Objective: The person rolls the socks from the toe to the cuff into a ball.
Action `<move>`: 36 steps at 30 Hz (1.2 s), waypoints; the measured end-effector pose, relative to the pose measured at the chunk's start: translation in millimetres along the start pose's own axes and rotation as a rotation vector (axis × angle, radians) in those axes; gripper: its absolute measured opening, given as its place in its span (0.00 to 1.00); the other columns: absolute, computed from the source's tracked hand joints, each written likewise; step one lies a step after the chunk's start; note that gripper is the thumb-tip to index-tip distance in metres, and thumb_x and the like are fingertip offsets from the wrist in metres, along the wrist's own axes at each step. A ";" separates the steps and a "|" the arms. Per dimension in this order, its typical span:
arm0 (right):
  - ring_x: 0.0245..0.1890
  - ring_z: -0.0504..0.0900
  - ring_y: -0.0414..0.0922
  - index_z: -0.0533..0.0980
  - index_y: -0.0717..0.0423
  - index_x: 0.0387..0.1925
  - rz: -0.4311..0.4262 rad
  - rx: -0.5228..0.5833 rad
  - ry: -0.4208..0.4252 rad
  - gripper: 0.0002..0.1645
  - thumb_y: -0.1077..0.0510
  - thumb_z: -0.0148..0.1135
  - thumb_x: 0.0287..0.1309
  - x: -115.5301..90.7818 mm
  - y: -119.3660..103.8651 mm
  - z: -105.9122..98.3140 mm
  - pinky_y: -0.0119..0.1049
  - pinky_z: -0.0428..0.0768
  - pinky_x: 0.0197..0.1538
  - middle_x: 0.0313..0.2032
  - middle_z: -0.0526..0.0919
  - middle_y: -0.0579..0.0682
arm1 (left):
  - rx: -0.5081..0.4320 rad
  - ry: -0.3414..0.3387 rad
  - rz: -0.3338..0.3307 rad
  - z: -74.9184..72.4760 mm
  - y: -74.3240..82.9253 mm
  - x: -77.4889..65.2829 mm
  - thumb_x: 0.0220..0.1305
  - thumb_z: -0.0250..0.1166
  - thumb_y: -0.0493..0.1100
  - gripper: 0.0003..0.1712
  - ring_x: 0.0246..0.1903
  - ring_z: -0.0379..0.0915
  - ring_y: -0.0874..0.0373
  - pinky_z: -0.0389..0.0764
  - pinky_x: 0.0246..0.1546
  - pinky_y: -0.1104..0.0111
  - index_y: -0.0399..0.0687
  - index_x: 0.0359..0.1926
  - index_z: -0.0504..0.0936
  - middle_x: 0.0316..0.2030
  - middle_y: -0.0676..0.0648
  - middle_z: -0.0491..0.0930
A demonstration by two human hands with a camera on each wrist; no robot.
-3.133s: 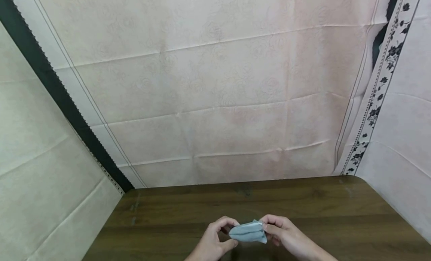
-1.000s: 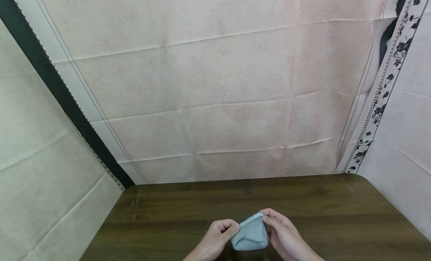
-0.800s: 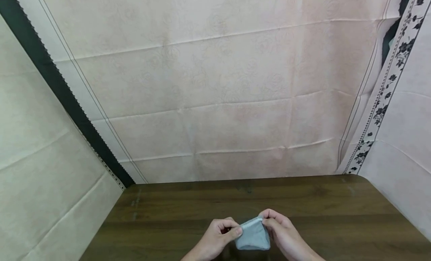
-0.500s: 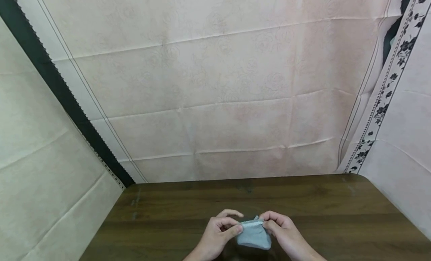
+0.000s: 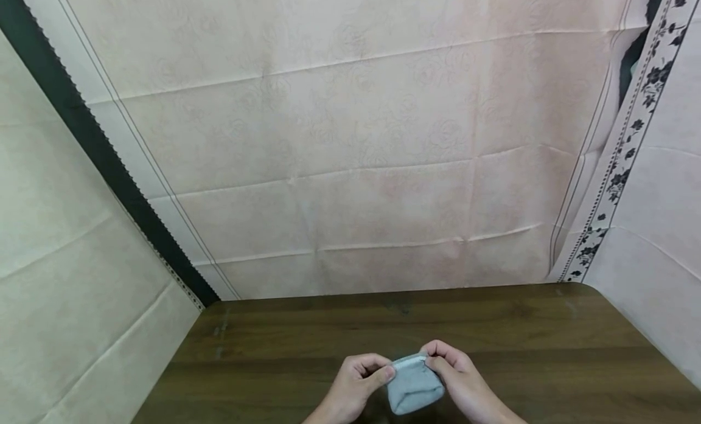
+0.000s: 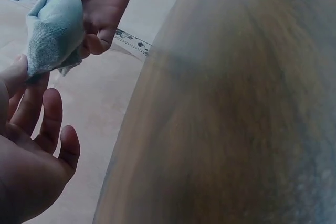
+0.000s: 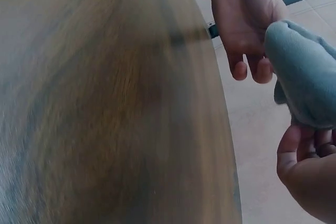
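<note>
A small light-blue bundle of knit fabric, which looks like a folded sock (image 5: 414, 387), hangs between my two hands above the table in the head view. My left hand (image 5: 356, 381) pinches its upper left corner between thumb and fingers. At the upper right corner my right hand (image 5: 460, 375) pinches the band along its top edge. The left wrist view shows the rounded sock (image 6: 55, 32) from the side, with my left hand (image 6: 37, 150) below it. In the right wrist view the sock (image 7: 302, 72) partly hides the fingers of my right hand (image 7: 315, 177).
A dark brown wooden table (image 5: 274, 345) lies beneath my hands. Behind it hangs a pale, creased cloth (image 5: 350, 138), with more cloth at both sides. A dark strip (image 5: 109, 156) runs down the left, and a flower-patterned border (image 5: 619, 174) down the right.
Three seconds ago the sock lay flatter and more sideways. It now hangs down with its broad face showing, tilted slightly. My left fingers, lifted half a second ago, have closed on its corner.
</note>
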State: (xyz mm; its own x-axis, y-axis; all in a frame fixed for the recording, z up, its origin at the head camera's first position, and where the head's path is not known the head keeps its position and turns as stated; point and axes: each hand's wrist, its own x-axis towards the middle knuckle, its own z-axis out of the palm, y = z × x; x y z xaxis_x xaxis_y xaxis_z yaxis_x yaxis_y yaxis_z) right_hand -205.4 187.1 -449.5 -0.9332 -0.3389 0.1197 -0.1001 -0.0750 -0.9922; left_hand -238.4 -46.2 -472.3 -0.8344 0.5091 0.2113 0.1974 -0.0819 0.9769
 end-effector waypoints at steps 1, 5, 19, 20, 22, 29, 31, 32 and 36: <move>0.36 0.76 0.40 0.70 0.72 0.46 -0.001 -0.022 0.002 0.13 0.62 0.47 0.74 0.1 0.2 -0.2 0.33 0.76 0.41 0.35 0.77 0.47 | -0.001 -0.007 0.004 -0.1 -0.8 -0.7 0.71 0.64 0.38 0.17 0.32 0.74 0.68 0.74 0.37 0.74 0.21 0.45 0.80 0.32 0.59 0.83; 0.40 0.77 0.41 0.71 0.73 0.45 -0.011 -0.068 -0.027 0.14 0.63 0.46 0.74 0.6 0.9 -3.2 0.34 0.77 0.43 0.40 0.78 0.51 | 0.004 -0.036 0.035 0.4 -3.0 -2.6 0.71 0.63 0.38 0.16 0.32 0.73 0.69 0.73 0.36 0.75 0.21 0.44 0.80 0.32 0.59 0.82; 0.36 0.76 0.42 0.63 0.76 0.49 0.058 0.025 -0.080 0.16 0.62 0.40 0.77 3.6 2.5 -2.9 0.35 0.77 0.39 0.38 0.75 0.49 | 0.005 0.009 0.011 -1.4 -4.9 -4.6 0.70 0.64 0.37 0.16 0.33 0.75 0.67 0.74 0.37 0.75 0.21 0.44 0.81 0.33 0.57 0.83; 0.37 0.76 0.42 0.62 0.77 0.50 0.057 0.029 -0.082 0.16 0.62 0.39 0.78 3.7 3.0 -2.9 0.35 0.77 0.40 0.38 0.75 0.48 | 0.002 0.015 0.017 -1.1 -4.5 -5.0 0.70 0.64 0.37 0.16 0.34 0.75 0.66 0.74 0.38 0.74 0.21 0.44 0.81 0.34 0.55 0.84; 0.38 0.77 0.42 0.61 0.78 0.52 0.052 0.033 -0.097 0.18 0.62 0.39 0.78 3.5 3.6 -3.4 0.35 0.77 0.41 0.39 0.75 0.49 | -0.015 0.026 0.022 -0.5 -4.0 -5.3 0.70 0.63 0.36 0.16 0.36 0.76 0.65 0.75 0.39 0.73 0.20 0.45 0.80 0.37 0.51 0.84; 0.37 0.76 0.41 0.66 0.69 0.48 0.026 0.035 -0.125 0.14 0.60 0.39 0.79 3.4 4.8 -5.3 0.34 0.77 0.41 0.38 0.75 0.48 | -0.089 0.021 -0.025 0.2 -6.2 -5.2 0.71 0.63 0.37 0.20 0.32 0.75 0.67 0.75 0.38 0.74 0.16 0.47 0.77 0.32 0.58 0.83; 0.36 0.76 0.40 0.65 0.71 0.48 -0.002 0.044 -0.166 0.14 0.61 0.39 0.79 3.4 6.2 -5.7 0.34 0.77 0.40 0.37 0.75 0.47 | -0.131 -0.029 -0.011 0.7 -7.4 -5.2 0.73 0.61 0.37 0.22 0.32 0.74 0.68 0.75 0.37 0.75 0.12 0.48 0.73 0.32 0.59 0.82; 0.36 0.77 0.40 0.65 0.73 0.48 -0.027 0.046 -0.196 0.14 0.62 0.39 0.79 3.5 7.0 -6.1 0.34 0.77 0.40 0.37 0.75 0.46 | -0.154 -0.060 0.003 0.8 -8.1 -5.3 0.74 0.60 0.37 0.23 0.32 0.74 0.68 0.75 0.37 0.75 0.11 0.48 0.70 0.32 0.60 0.82; 0.38 0.77 0.38 0.63 0.80 0.49 -0.083 0.057 -0.295 0.16 0.64 0.39 0.78 5.0 9.2 -9.4 0.32 0.77 0.42 0.38 0.77 0.45 | -0.212 -0.171 0.060 0.8 -9.8 -5.9 0.77 0.55 0.37 0.24 0.33 0.74 0.69 0.74 0.37 0.75 0.09 0.47 0.65 0.33 0.60 0.81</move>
State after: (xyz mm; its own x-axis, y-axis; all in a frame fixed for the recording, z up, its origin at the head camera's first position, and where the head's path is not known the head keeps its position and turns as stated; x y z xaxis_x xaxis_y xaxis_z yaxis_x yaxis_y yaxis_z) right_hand -214.2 193.5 -458.4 -0.7812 -0.5865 0.2137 -0.1446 -0.1630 -0.9760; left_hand -235.0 -47.7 -483.2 -0.7217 0.6340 0.2779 0.1166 -0.2844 0.9516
